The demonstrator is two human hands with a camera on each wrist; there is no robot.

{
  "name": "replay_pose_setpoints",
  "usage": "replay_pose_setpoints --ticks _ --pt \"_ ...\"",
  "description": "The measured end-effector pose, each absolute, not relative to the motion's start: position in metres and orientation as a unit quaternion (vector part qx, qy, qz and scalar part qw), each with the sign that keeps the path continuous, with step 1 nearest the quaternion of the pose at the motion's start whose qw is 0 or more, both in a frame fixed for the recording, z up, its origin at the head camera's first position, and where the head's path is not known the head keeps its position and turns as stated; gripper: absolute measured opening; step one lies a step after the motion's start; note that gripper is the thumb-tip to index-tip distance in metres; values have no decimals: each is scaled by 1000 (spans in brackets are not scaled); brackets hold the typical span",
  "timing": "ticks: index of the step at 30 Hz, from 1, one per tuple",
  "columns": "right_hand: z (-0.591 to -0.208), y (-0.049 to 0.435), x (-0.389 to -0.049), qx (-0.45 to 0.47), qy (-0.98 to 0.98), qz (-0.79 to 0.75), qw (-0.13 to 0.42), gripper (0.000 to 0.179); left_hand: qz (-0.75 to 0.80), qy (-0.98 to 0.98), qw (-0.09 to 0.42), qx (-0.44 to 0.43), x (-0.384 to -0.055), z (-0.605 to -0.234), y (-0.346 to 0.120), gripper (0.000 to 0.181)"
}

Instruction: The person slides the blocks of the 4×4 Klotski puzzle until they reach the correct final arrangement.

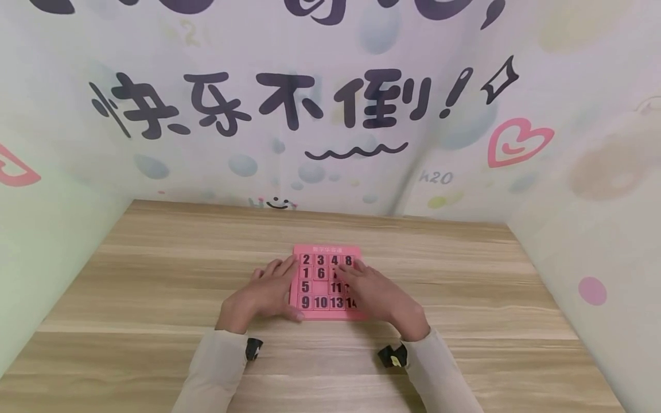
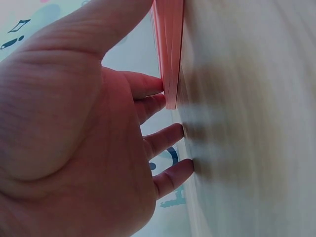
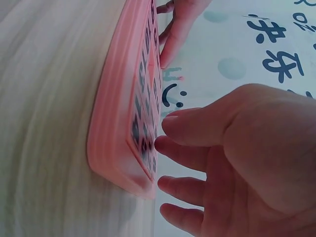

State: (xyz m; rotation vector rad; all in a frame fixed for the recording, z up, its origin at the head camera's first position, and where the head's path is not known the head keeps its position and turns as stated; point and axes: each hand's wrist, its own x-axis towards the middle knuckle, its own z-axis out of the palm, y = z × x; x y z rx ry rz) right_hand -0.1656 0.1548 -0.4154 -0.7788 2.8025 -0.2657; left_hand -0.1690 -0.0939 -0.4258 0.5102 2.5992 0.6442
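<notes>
A pink sliding number puzzle (image 1: 320,314) lies flat on the wooden table, with black numbers on its tiles. Its empty slot (image 1: 320,288) sits between the 5 and the 11. My left hand (image 1: 265,293) rests along the puzzle's left side, thumb at the near corner and loosely bent fingers by the upper edge. In the left wrist view, two fingertips (image 2: 157,86) meet the pink side while the others reach down to the table. Over the right columns is my right hand (image 1: 374,291), its index fingertip at the 7 tile, covering some tiles. In the right wrist view its fingers are spread beside the tile face.
The wooden table (image 1: 170,252) extends around the puzzle. Behind it stands a white printed wall (image 1: 232,183) with dark lettering, and side walls border the table left and right. Dark wrist devices (image 1: 395,355) sit at both cuffs.
</notes>
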Motion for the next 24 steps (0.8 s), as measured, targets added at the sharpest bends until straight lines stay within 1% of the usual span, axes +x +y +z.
replay_pose_setpoints --ticks 11,24 --pt "-410 157 -159 -295 947 -96 87 41 240 930 212 182 -167 -423 -95 119" --pt "-411 159 -150 -306 945 -77 84 39 237 932 205 182 -168 -424 -95 119"
